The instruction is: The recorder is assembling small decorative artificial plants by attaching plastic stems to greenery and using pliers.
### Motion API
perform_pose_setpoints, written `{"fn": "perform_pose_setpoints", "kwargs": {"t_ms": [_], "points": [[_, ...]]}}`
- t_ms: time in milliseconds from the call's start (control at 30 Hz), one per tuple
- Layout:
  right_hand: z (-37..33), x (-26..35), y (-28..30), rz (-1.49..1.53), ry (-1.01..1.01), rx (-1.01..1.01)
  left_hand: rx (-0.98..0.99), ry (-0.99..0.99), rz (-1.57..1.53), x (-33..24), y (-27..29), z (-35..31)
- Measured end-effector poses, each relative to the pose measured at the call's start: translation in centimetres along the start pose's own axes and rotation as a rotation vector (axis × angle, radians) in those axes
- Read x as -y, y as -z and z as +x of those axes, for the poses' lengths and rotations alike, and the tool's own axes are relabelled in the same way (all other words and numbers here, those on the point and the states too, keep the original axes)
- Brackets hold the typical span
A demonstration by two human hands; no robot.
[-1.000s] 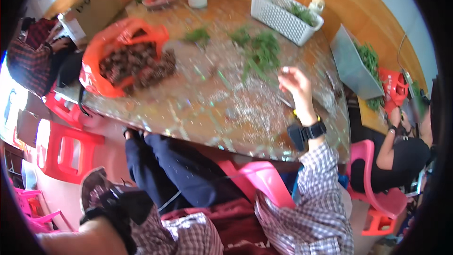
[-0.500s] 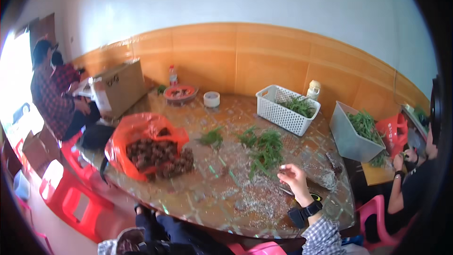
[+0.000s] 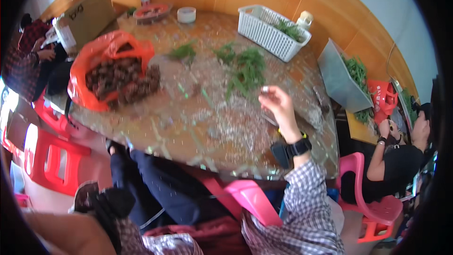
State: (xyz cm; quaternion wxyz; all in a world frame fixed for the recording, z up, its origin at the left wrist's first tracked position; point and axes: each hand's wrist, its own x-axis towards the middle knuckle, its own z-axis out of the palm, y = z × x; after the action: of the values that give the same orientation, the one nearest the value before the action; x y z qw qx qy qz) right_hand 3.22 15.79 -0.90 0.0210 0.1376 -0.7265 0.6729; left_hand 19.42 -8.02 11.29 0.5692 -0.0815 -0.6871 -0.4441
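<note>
Right hand: my right hand (image 3: pixel 278 106) is raised over the table (image 3: pixel 198 127), fingers curled narrow, with a small pale bit (image 3: pixel 265 89) pinched at the fingertips; a black wrist device sits on that arm.
Left hand: low at the near left edge, my left hand (image 3: pixel 71 231) is blurred and partly covered by a dark glove; I cannot tell whether its fingers are spread or closed.
Loose greens: a heap of green stems (image 3: pixel 245 68) lies on the table just beyond my right hand, with a smaller tuft (image 3: pixel 183 51) further left.
Orange bag: an open orange plastic bag (image 3: pixel 101 49) on the left of the table is full of dark brown lumps (image 3: pixel 120 78), some spilling out toward the middle.
White basket: a white slotted basket (image 3: pixel 269 30) at the far right holds a few green sprigs.
Grey bin: a grey bin (image 3: pixel 337 78) tilted at the right edge of the table holds long green stems.
Far end: a red bowl (image 3: pixel 151 12) and a small white cup (image 3: pixel 186 15) stand near the wall, beside a cardboard box (image 3: pixel 89 16).
Others: one person sits at the far left, another at the right on a pink chair (image 3: pixel 377 208).
</note>
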Motion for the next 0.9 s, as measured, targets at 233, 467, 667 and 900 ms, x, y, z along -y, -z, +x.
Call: {"fn": "perform_pose_setpoints", "kwargs": {"t_ms": [233,467,667,900], "points": [[0.1,0.1,1.1,-0.083,0.081,0.026,0.232,0.311,0.096,-6.4,3.1,-3.8],[-1.7,-0.1,1.0,-0.078,-0.060,0.042,0.220,0.342,0.134,-9.5,2.3,-4.6],[-2.0,1.1,-0.3,-0.053,0.012,0.068,0.169,0.366,0.050,-11.4,-0.6,-5.5],[-0.9,0.6,-0.3,-0.056,-0.017,0.053,0.176,0.524,-0.288,-10.1,-4.1,-6.7]]}}
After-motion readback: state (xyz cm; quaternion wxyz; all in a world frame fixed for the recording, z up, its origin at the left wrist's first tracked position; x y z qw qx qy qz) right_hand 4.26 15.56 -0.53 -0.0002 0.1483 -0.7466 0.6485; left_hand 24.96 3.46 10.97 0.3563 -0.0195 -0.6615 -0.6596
